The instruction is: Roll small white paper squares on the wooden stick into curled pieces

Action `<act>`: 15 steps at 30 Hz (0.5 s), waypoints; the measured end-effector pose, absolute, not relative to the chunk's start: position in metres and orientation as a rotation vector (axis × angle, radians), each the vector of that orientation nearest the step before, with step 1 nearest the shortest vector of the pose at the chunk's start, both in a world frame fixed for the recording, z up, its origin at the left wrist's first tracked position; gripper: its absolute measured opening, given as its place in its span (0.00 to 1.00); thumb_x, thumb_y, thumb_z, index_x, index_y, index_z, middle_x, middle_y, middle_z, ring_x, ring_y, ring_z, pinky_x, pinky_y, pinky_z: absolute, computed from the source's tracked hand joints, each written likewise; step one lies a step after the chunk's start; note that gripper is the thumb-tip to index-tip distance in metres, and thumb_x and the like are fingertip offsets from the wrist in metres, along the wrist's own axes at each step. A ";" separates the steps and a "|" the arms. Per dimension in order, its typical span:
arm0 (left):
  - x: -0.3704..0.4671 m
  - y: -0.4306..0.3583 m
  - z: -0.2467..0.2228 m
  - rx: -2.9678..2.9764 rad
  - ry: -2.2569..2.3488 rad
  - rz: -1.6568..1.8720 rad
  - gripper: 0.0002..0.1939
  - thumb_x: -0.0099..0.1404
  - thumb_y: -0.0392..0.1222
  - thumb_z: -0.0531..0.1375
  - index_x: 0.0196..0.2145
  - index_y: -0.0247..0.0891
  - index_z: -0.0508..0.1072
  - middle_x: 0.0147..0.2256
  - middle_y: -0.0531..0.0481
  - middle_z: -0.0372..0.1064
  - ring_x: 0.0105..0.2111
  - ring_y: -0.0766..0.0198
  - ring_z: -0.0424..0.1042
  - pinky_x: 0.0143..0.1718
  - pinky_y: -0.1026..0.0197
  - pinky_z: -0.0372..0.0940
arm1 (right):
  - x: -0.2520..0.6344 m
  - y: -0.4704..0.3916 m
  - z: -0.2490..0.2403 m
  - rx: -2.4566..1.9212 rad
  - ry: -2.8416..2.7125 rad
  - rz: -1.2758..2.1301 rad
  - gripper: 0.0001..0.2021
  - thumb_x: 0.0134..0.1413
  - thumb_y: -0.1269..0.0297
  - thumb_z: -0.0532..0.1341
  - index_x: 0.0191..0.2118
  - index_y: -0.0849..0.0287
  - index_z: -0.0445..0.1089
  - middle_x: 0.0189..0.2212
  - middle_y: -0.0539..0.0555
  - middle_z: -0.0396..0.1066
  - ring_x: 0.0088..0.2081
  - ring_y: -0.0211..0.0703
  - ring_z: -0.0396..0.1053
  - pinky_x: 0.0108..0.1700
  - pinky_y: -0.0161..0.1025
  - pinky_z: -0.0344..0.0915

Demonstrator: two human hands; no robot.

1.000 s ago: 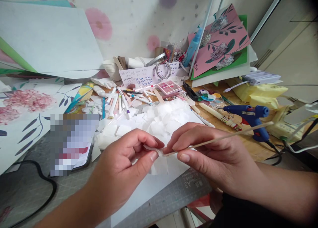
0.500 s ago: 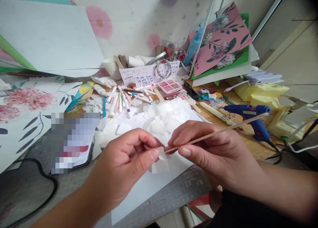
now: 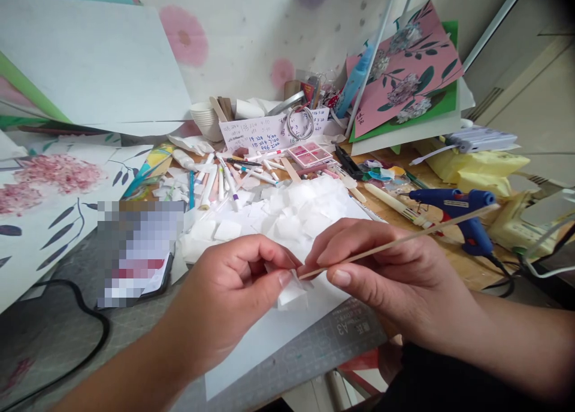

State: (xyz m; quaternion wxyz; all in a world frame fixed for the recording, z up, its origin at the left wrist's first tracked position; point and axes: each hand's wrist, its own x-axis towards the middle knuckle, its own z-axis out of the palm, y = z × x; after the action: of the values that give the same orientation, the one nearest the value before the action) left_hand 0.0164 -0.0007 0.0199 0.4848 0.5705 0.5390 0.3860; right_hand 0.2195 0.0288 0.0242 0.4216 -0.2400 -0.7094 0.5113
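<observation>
My left hand (image 3: 238, 292) pinches a small piece of thin white tissue paper (image 3: 293, 292) between thumb and fingers. In my right hand (image 3: 386, 274) is a thin wooden stick (image 3: 404, 239), held slantwise, its far end rising to the right. The stick's lower tip meets the paper at my left fingertips. Both hands are close together over a white sheet of paper (image 3: 251, 358). Just behind them lies a pile of loose white tissue pieces (image 3: 305, 205). Part of the held paper is hidden by my left thumb.
A phone (image 3: 139, 256) lies left on the grey cutting mat (image 3: 314, 349). To the right is a blue glue gun (image 3: 458, 203) with its cord. Markers (image 3: 229, 181), a pink palette (image 3: 309, 154) and a handwritten card (image 3: 260, 135) sit behind the pile. A flower picture (image 3: 67, 202) stands left.
The view has shifted slightly, so the scene sits a little further right. The tissue at my left fingertips shows more of its folded surface. Both hands keep their holds.
</observation>
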 end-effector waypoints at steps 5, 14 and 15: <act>0.016 -0.002 0.022 1.431 1.322 0.930 0.05 0.58 0.35 0.63 0.27 0.43 0.77 0.26 0.58 0.78 0.26 0.68 0.73 0.26 0.71 0.66 | 0.219 0.030 0.027 -0.641 -1.728 1.352 0.01 0.58 0.70 0.65 0.35 0.60 0.75 0.32 0.55 0.76 0.38 0.42 0.75 0.36 0.37 0.71; 0.018 -0.001 0.023 1.457 1.342 0.925 0.05 0.57 0.35 0.63 0.26 0.43 0.77 0.26 0.57 0.78 0.26 0.67 0.75 0.26 0.70 0.68 | 0.218 0.027 0.027 -0.653 -1.758 1.258 0.02 0.58 0.71 0.65 0.34 0.61 0.75 0.33 0.55 0.76 0.37 0.41 0.76 0.38 0.36 0.71; 0.018 -0.001 0.024 1.461 1.348 0.925 0.05 0.57 0.35 0.62 0.26 0.43 0.77 0.25 0.57 0.78 0.26 0.66 0.75 0.26 0.70 0.68 | 0.218 0.027 0.027 -0.650 -1.759 1.256 0.02 0.58 0.71 0.65 0.34 0.61 0.74 0.33 0.55 0.76 0.37 0.42 0.75 0.38 0.36 0.71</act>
State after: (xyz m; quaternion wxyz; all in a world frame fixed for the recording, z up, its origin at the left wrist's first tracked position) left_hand 0.0181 -0.0009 0.0237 0.4568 0.5927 0.5470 0.3753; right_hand 0.2176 0.0268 0.0266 0.4281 -0.2603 -0.7042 0.5031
